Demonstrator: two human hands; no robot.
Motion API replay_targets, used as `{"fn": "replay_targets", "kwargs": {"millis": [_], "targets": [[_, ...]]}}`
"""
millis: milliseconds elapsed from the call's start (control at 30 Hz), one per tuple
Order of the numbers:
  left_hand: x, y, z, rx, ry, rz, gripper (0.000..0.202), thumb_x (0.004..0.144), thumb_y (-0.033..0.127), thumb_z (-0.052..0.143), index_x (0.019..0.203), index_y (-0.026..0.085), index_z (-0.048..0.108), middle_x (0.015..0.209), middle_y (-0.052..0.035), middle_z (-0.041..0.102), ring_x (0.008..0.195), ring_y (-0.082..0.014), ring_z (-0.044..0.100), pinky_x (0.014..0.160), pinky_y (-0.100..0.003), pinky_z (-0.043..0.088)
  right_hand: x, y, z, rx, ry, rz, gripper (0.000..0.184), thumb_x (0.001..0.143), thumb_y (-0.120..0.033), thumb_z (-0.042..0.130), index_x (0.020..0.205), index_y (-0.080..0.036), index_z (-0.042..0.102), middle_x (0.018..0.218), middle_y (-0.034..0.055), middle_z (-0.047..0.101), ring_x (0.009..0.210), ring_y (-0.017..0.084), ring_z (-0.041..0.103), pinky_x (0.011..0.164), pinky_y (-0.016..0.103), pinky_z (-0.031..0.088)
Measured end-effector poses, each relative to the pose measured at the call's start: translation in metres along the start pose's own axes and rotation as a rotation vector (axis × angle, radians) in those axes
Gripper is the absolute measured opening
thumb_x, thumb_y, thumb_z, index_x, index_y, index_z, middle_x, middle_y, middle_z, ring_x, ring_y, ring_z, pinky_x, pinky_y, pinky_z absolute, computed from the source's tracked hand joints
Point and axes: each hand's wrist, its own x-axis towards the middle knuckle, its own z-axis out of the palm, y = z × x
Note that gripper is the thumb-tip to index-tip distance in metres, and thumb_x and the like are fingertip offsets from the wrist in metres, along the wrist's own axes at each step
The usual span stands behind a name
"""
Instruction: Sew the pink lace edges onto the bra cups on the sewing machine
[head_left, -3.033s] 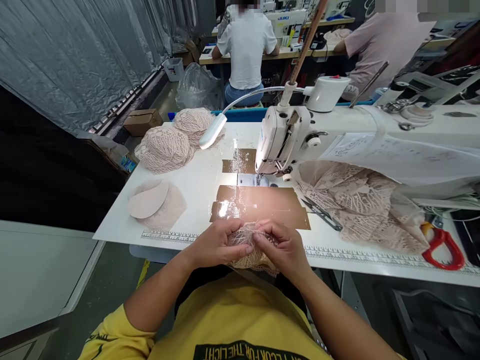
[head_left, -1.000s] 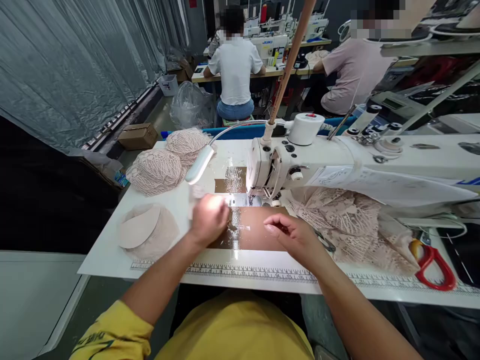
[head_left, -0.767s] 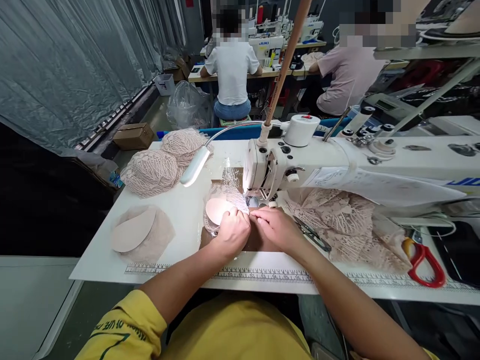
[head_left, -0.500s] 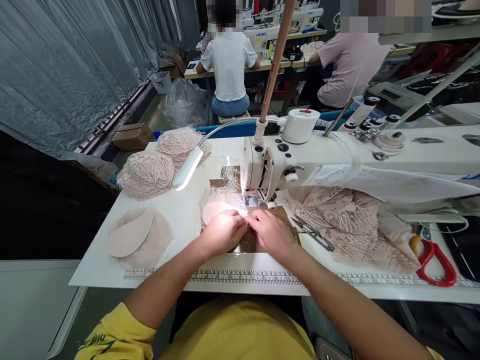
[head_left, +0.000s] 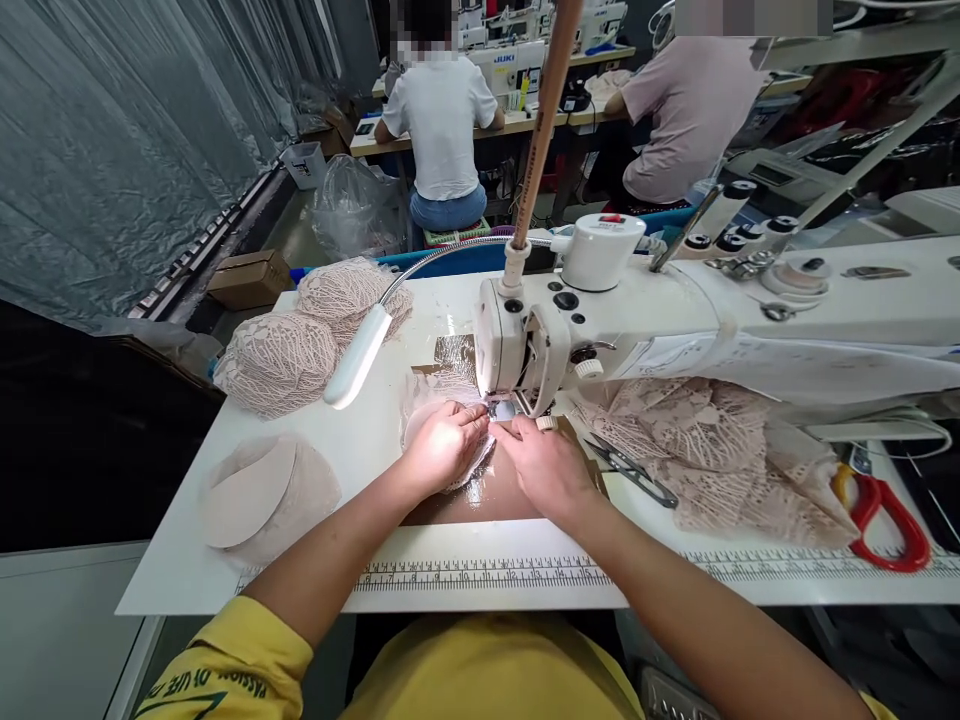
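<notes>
My left hand (head_left: 448, 442) is closed on a pale pink lace cup (head_left: 421, 412), a rounded padded piece lying under the needle area of a white sewing machine (head_left: 517, 335). Its fingertips press the edge close to the presser foot (head_left: 493, 408). My right hand (head_left: 546, 465) meets the same edge from the right, thumb and forefinger drawn together at the fabric. Part of the cup is hidden beneath my left hand. Brown tape-covered sheeting (head_left: 465, 507) lies under the work. A lamp (head_left: 360, 355) on a bendy neck lights the spot.
Two lace cups (head_left: 277, 360) sit at the back left, with flat round pieces (head_left: 259, 495) nearer. Right of my hands lie thread snips (head_left: 634, 470), a lace heap (head_left: 720, 460) and red-handled scissors (head_left: 892, 525). A ruler strip (head_left: 480, 575) runs along the front edge. Two people sit beyond.
The cup has turned under my left hand, so more of its edge shows below my fingers. Both hands stay by the needle. The view has shifted slightly.
</notes>
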Motion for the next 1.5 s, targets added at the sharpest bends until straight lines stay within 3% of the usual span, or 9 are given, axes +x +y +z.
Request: {"fn": "replay_targets", "kwargs": {"millis": [200, 533, 733, 933, 1067, 1167, 1333, 1400, 1500], "targets": [[-0.001, -0.002, 0.002, -0.004, 0.010, 0.012, 0.030, 0.095, 0.018, 0.036, 0.106, 0.011, 0.063, 0.116, -0.0157, 0.066, 0.096, -0.0223, 0.063, 0.074, -0.037, 0.051, 0.001, 0.001, 0.005, 0.021, 0.010, 0.008, 0.043, 0.091, -0.011, 0.039, 0.127, -0.025, 0.059, 0.103, 0.0102, 0.064, 0.078, 0.020, 0.055, 0.065, 0.033, 0.033], [0.000, -0.005, 0.003, -0.002, -0.037, -0.168, 0.034, 0.093, 0.024, 0.043, 0.119, 0.011, 0.061, 0.123, -0.0132, 0.063, 0.096, -0.0245, 0.059, 0.083, -0.041, 0.049, -0.002, 0.005, 0.013, 0.025, 0.087, -0.022, 0.053, 0.079, 0.001, 0.045, 0.123, -0.023, 0.061, 0.097, 0.0093, 0.064, 0.079, 0.021, 0.054, 0.063, 0.033, 0.032], [-0.001, 0.001, -0.003, 0.126, -0.110, -0.305, 0.039, 0.093, 0.026, 0.041, 0.128, 0.018, 0.056, 0.133, -0.0101, 0.056, 0.125, -0.0353, 0.041, 0.099, -0.053, 0.037, -0.005, 0.007, 0.020, 0.055, 0.187, -0.053, 0.045, 0.082, -0.002, 0.043, 0.116, -0.023, 0.065, 0.090, 0.0067, 0.063, 0.077, 0.020, 0.052, 0.061, 0.032, 0.031], [-0.010, 0.002, -0.021, 0.052, -0.196, -0.436, 0.040, 0.091, 0.026, 0.043, 0.129, 0.024, 0.056, 0.143, -0.0055, 0.048, 0.135, -0.0408, 0.030, 0.103, -0.068, 0.024, -0.005, 0.012, 0.027, 0.164, 0.274, -0.079, 0.043, 0.085, -0.004, 0.041, 0.115, -0.021, 0.066, 0.090, 0.0052, 0.066, 0.075, 0.018, 0.055, 0.066, 0.030, 0.038], [-0.027, 0.013, -0.045, -0.256, -0.382, -0.205, 0.034, 0.090, 0.026, 0.048, 0.120, 0.029, 0.062, 0.136, -0.0014, 0.056, 0.136, -0.0340, 0.035, 0.110, -0.062, 0.022, -0.007, 0.020, 0.029, 0.357, 0.349, -0.175, 0.037, 0.089, -0.010, 0.040, 0.112, -0.020, 0.067, 0.096, 0.0055, 0.068, 0.081, 0.017, 0.059, 0.072, 0.028, 0.044], [-0.040, 0.026, -0.057, -0.442, -0.349, -0.030, 0.035, 0.088, 0.021, 0.051, 0.120, 0.026, 0.063, 0.128, -0.0038, 0.062, 0.131, -0.0260, 0.044, 0.111, -0.047, 0.032, -0.010, 0.021, 0.027, 0.427, 0.377, -0.239, 0.034, 0.089, -0.012, 0.042, 0.106, -0.020, 0.069, 0.092, 0.0061, 0.067, 0.082, 0.017, 0.060, 0.072, 0.027, 0.046], [-0.048, 0.030, -0.056, -0.304, -0.074, -0.208, 0.032, 0.090, 0.021, 0.048, 0.117, 0.019, 0.064, 0.120, -0.0090, 0.066, 0.114, -0.0213, 0.059, 0.101, -0.037, 0.047, -0.012, 0.016, 0.021, 0.406, 0.324, -0.303, 0.032, 0.087, -0.011, 0.044, 0.107, -0.018, 0.069, 0.087, 0.0064, 0.065, 0.081, 0.018, 0.057, 0.070, 0.027, 0.045], [-0.045, 0.028, -0.049, -0.217, -0.082, -0.237, 0.030, 0.090, 0.024, 0.048, 0.114, 0.018, 0.066, 0.119, -0.0101, 0.066, 0.112, -0.0228, 0.060, 0.098, -0.038, 0.050, -0.012, 0.014, 0.020, 0.338, 0.284, -0.298, 0.033, 0.087, -0.009, 0.044, 0.110, -0.017, 0.067, 0.089, 0.0066, 0.064, 0.083, 0.018, 0.056, 0.071, 0.028, 0.043], [-0.035, 0.028, -0.036, -0.148, -0.159, -0.135, 0.029, 0.090, 0.024, 0.049, 0.112, 0.016, 0.066, 0.123, -0.0121, 0.064, 0.115, -0.0252, 0.058, 0.100, -0.043, 0.047, -0.012, 0.013, 0.019, 0.215, 0.227, -0.248, 0.032, 0.088, -0.010, 0.045, 0.108, -0.018, 0.067, 0.089, 0.0063, 0.062, 0.083, 0.018, 0.053, 0.070, 0.028, 0.039]]}}
